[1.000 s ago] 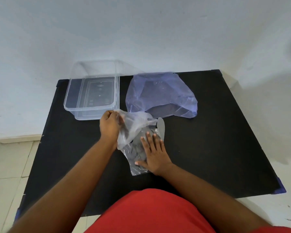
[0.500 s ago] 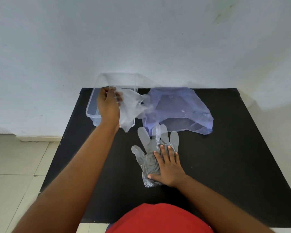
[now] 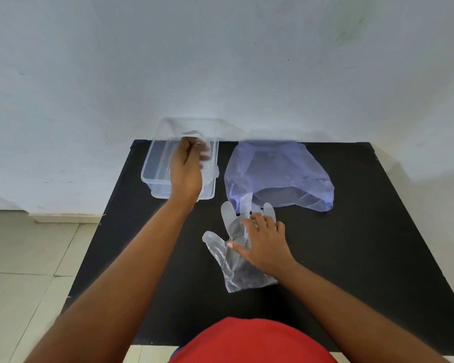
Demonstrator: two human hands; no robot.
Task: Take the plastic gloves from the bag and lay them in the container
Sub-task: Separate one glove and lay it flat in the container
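A clear plastic container (image 3: 152, 166) stands at the table's back left. My left hand (image 3: 186, 171) hovers over it, fingers pinched on a thin clear plastic glove (image 3: 207, 163) that hangs inside the container. To the right lies a crumpled bluish translucent bag (image 3: 281, 174), its mouth facing me. In front of the bag a pile of clear plastic gloves (image 3: 231, 255) lies flat on the black table (image 3: 351, 258). My right hand (image 3: 265, 244) rests palm down on that pile, fingers spread.
The table's back edge meets a white wall (image 3: 220, 61). A tiled floor (image 3: 24, 258) shows on the left below the table edge. My red shirt (image 3: 252, 341) fills the bottom middle of the view.
My left hand has carried the single glove from the front of the container to over its inside. The right hand has stayed pressed on the glove pile.
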